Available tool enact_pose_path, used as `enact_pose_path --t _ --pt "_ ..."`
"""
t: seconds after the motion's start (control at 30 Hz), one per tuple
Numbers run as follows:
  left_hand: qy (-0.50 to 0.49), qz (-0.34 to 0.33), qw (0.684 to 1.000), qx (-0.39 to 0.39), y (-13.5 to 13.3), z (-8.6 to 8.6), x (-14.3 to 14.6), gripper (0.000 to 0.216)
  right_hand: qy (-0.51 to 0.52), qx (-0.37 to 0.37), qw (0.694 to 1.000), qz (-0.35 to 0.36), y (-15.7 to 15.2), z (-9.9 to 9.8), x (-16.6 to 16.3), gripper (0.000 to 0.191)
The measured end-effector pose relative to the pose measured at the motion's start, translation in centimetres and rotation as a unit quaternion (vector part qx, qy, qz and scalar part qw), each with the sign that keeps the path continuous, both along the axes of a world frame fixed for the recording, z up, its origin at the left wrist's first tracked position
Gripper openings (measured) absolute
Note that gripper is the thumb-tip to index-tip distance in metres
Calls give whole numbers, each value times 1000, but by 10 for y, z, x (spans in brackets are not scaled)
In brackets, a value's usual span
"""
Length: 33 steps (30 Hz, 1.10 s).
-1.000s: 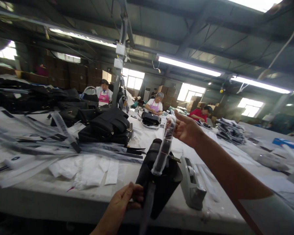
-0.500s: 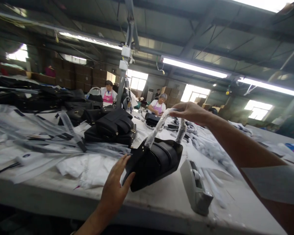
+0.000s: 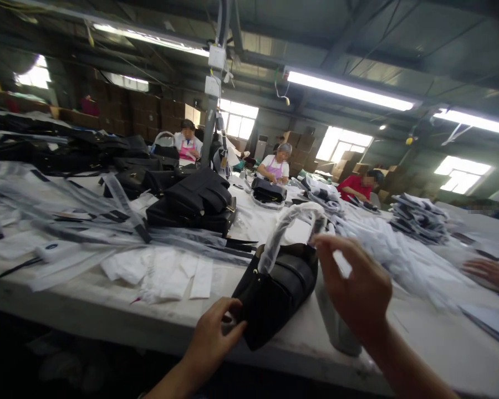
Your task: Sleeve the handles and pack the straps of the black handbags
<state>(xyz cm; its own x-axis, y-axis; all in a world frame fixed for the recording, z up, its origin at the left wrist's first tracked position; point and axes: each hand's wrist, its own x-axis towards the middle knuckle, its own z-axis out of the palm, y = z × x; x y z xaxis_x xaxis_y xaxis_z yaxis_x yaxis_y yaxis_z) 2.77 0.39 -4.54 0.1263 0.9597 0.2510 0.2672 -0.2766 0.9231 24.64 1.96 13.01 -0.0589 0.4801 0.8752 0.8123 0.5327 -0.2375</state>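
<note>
A black handbag [image 3: 279,289] rests tilted on the white work table [image 3: 120,321], near its front edge. Its arched handle [image 3: 289,220] is wrapped in clear plastic and stands up by itself. My left hand [image 3: 214,339] pinches the bag's lower left corner between thumb and fingers. My right hand [image 3: 358,284] hovers just right of the bag with fingers apart and loosely curled, holding nothing, its fingertips close to the handle's right end.
A pile of black bags [image 3: 196,204] lies behind, with plastic sleeves [image 3: 66,221] and white paper pieces [image 3: 162,274] to the left. Crumpled white wrapping [image 3: 393,246] lies at right, where another person's hand [image 3: 487,272] rests. Three co-workers sit far along the table.
My right hand has let go of the handle and dropped to the bag's right side. The bag has come down onto the table. My left hand has closed on its lower corner.
</note>
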Motion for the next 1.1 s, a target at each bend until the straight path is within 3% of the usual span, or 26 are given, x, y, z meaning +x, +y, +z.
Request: enact_pose_path --t 0.07,0.1,0.13,0.2,0.3,0.4,0.5,0.63,0.8,0.97,1.1 --pt "-2 -13 1000 -16 -1 4 -3 18 23 -208 975 69 -26 -38 -10 16" --pt "1 -25 999 -27 -2 7 -3 16 34 -347 931 110 -34 -57 -16 21" --pt "5 -40 998 -37 -4 10 -3 16 68 -436 888 131 -39 -74 -22 27" --pt "9 -72 996 -52 -9 16 -2 14 133 -509 838 144 -43 -101 -36 33" --pt "-11 -139 989 -55 -20 22 -1 11 186 -512 825 151 -41 -124 -54 32" --pt "9 -187 981 -54 -18 22 -12 19 238 -513 808 165 -38 -132 -63 39" --pt "83 -112 989 -48 7 20 -34 37 293 -513 786 182 -37 -136 -63 47" --pt "238 54 970 2 60 19 -56 28 314 -507 782 184 -39 -142 -62 48" --pt "347 58 936 25 99 11 -45 19 320 -500 782 190 -39 -149 -63 49" --pt "411 76 908 19 108 2 -33 12 345 -486 782 185 -39 -152 -64 49" --pt "418 62 906 32 109 7 -40 14 348 -489 778 185 -39 -152 -64 50"
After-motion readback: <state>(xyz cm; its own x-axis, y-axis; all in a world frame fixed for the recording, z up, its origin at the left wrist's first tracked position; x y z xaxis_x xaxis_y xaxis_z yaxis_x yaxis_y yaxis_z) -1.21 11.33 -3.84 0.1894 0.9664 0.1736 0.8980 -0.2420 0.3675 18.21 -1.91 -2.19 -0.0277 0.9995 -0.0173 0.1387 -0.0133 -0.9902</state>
